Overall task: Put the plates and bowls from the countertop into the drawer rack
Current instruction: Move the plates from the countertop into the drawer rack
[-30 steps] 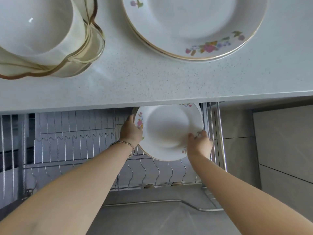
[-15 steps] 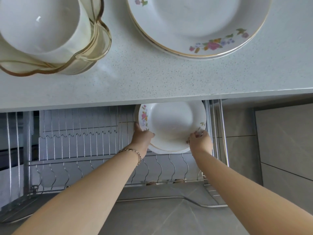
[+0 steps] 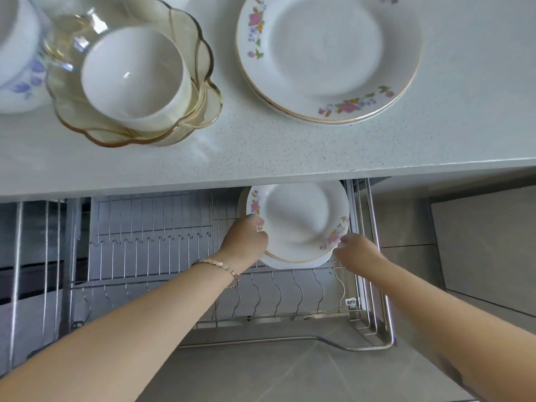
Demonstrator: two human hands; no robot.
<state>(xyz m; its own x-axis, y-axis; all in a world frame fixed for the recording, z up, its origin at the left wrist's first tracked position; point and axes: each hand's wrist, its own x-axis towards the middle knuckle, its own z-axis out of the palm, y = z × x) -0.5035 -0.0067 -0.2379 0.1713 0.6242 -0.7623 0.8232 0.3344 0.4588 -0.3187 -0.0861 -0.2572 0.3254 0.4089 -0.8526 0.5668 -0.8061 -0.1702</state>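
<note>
Plates (image 3: 298, 224) — two in rack (image 3: 162, 256) — one between left hand (image 3: 245, 242), right hand (image 3: 358, 252)

Hands (image 3: 245, 239) (image 3: 358, 252) forward, curled, apart.

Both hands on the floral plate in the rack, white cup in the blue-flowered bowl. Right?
No: head view shows the white cup in the amber glass bowl instead. Left hand and right hand are on the floral plate.
</note>
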